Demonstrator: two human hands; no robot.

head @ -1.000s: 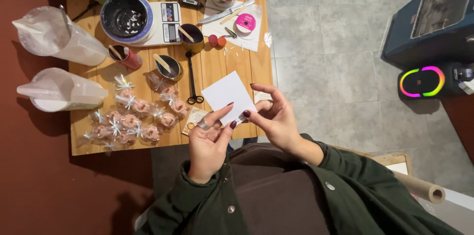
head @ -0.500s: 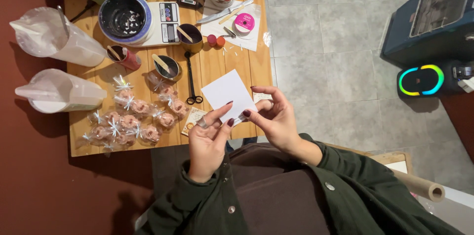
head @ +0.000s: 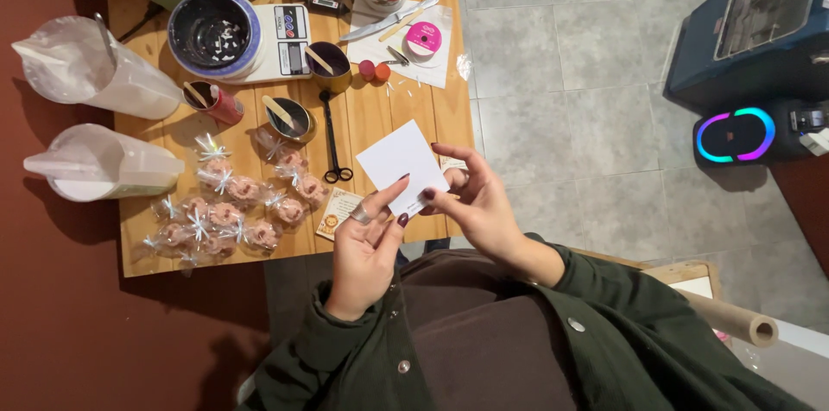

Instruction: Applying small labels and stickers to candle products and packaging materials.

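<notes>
Head view: a white card (head: 399, 165) is held at frame centre, above the wooden table (head: 380, 122) edge. Its lower corner is pinched between the left hand (head: 367, 243) and right hand (head: 479, 204), both closed on it; the card extends up-left from the fingertips.

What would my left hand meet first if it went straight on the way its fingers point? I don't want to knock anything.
Probably the white card that the left hand already pinches; beyond it, likely the black scissors, though height above the table is unclear.
</notes>
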